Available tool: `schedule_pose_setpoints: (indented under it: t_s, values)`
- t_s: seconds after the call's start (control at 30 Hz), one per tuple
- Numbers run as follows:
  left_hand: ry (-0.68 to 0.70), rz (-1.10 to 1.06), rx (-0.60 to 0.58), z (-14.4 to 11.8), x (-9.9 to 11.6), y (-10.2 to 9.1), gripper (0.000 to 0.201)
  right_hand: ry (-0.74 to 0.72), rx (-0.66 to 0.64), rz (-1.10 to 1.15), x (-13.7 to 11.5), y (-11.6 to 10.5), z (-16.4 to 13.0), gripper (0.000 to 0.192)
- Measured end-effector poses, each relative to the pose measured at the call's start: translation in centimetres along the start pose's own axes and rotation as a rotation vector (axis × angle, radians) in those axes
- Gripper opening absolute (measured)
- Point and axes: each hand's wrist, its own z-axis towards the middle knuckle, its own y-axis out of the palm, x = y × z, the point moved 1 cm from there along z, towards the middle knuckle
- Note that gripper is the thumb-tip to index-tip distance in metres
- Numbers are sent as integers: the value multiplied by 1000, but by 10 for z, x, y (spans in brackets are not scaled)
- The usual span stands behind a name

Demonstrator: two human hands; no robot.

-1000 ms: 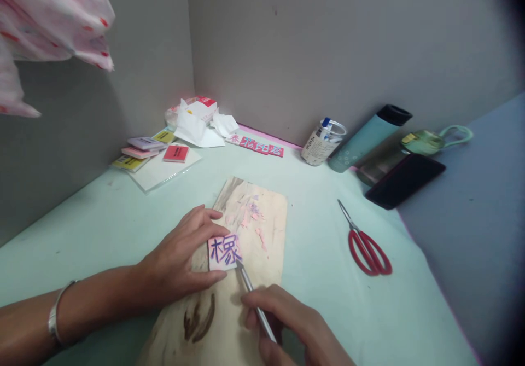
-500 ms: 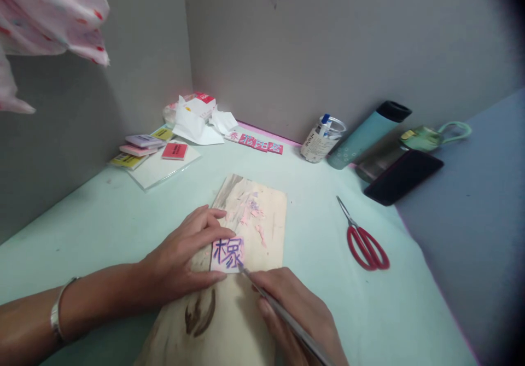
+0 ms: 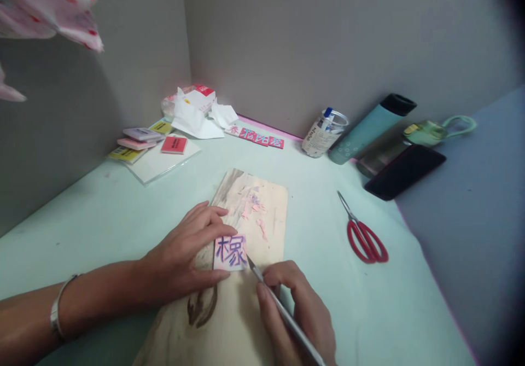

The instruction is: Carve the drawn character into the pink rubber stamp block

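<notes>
1. The step in hand appears to be carving: a small pink block (image 3: 230, 252) with a character drawn on it in purple lies on a wooden board (image 3: 268, 213), and a thin metal knife (image 3: 283, 312) has its tip at the block's lower right corner.
2. The left hand (image 3: 186, 256) lies flat on the board, fingers and thumb pressed against the block's left side and lower edge; its grip is a pinning hold on the block, not a closed fist.
3. The right hand (image 3: 297, 314) is clenched around the knife's shaft like a pen, the blade slanting up and left toward the block.
4. Pink shavings (image 3: 256, 213) lie scattered on the board above the block, which suggests material has already come off.
5. By judgement, the next cut calls for a shallow, controlled stroke along the edge of the purple lines, with the left fingers kept clear of the blade's path and the block held firm so it cannot slip.
6. Elsewhere on the pale green surface (image 3: 102, 213): red-handled scissors (image 3: 363, 233) lie well to the right of the board, a stack of coloured blocks (image 3: 141, 141) sits at the far left, and a teal flask (image 3: 371, 128) lies tilted against the back wall.
</notes>
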Motion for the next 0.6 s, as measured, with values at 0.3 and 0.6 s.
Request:
schedule_pose_setpoints:
  t_s: [0.3,0.6]
  values:
    - [20,-21,-24,0,-1,1,44,-29,-16,21,7,19,-8,10]
    - [15,-25,-26,-1,-2,1,43,-13,-59,55,12,20,-9,12]
